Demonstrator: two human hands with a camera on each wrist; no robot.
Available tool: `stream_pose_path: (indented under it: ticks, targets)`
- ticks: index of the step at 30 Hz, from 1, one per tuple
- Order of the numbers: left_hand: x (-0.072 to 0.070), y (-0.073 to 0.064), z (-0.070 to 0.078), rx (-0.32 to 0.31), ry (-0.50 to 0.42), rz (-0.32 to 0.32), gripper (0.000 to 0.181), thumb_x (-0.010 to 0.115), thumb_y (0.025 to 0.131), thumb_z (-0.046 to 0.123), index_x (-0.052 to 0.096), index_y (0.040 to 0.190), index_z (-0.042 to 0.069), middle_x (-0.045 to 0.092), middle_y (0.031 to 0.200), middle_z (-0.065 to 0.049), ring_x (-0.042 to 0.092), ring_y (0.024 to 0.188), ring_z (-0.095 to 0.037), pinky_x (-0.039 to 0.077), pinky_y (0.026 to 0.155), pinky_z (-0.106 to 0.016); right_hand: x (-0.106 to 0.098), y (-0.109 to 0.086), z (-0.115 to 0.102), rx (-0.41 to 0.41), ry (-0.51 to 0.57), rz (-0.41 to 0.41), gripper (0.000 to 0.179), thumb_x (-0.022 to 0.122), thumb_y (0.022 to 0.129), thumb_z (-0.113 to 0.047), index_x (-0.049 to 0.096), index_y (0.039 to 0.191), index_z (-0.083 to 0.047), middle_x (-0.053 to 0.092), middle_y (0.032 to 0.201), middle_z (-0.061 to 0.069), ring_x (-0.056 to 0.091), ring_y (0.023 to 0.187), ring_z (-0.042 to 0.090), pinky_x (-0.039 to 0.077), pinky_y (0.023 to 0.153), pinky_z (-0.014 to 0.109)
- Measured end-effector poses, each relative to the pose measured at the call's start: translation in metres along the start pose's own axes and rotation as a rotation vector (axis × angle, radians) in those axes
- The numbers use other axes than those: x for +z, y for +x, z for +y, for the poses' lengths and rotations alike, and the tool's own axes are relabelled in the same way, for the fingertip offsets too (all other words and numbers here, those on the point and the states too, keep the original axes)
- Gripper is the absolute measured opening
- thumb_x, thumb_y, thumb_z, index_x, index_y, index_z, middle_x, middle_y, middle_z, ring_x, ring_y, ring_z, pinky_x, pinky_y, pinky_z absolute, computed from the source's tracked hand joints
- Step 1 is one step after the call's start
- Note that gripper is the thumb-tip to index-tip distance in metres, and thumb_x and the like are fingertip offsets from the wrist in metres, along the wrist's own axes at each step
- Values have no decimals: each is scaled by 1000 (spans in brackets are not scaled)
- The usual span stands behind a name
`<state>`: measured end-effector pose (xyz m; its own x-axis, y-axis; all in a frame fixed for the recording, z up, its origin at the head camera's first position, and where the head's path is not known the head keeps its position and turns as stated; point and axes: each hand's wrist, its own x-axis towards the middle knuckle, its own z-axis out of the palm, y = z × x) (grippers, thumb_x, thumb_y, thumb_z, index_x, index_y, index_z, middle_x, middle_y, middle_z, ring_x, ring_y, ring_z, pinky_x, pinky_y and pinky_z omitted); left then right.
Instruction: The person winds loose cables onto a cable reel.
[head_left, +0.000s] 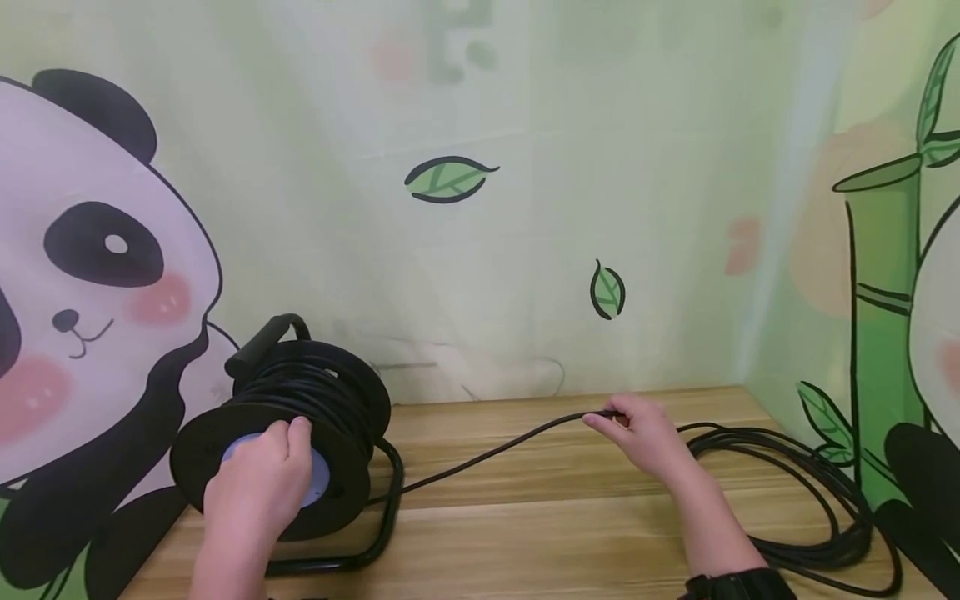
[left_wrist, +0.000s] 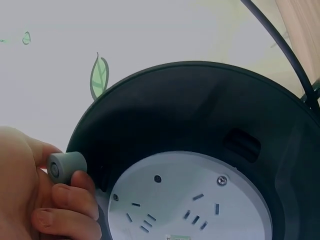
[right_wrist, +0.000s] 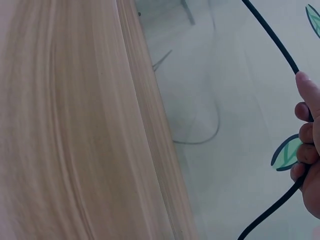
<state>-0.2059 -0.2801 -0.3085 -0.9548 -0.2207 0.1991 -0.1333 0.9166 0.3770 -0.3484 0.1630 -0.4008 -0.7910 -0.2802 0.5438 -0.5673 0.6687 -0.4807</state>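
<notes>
A black cable reel [head_left: 348,367] with dark cable wound on its drum stands at the left of the table. My left hand [head_left: 258,479] is at the near side of it, fingers curled round a small grey knob [left_wrist: 68,166] at the rim of the reel's side disc. Beside that hand lies the disc's pale socket panel [left_wrist: 170,200], with slots and screws. A length of black cable [head_left: 487,455] runs from the reel's lower side to my right hand [head_left: 648,437], which grips it above the table with curled fingers. The cable bends down again behind the hand.
Loose loops of cable [head_left: 817,554] lie on the wooden table [head_left: 540,533] at the right, beside my forearm. The reel's tubular stand [head_left: 390,508] reaches onto the table at its right. A printed backdrop [head_left: 547,217] with pandas and leaves rises behind.
</notes>
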Motion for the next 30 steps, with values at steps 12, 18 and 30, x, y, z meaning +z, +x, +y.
stream_pose_path:
  ticks: [12,18,30]
  targets:
    - [4,-1,7,36,70,-28,76,11,98,59,52,129,4,55,123,-27,53,99,-47,42,69,-65,12,1,-7,16,22,-52,22,68,87,-43,62,77,-24,42,57,-6,39,52,12,34,48,29]
    - [6,1,9,71,82,-69,67,20,100,56,57,125,7,58,121,-22,55,99,-43,44,70,-61,21,1,-13,31,32,-95,24,66,89,-41,58,76,-23,43,59,-6,40,53,11,35,48,28]
    - [24,5,15,135,62,-208,43,45,96,42,59,66,14,55,65,-3,51,60,-19,40,54,-40,42,4,-35,26,68,-121,26,63,91,-41,58,74,-22,44,60,-6,41,54,10,36,49,28]
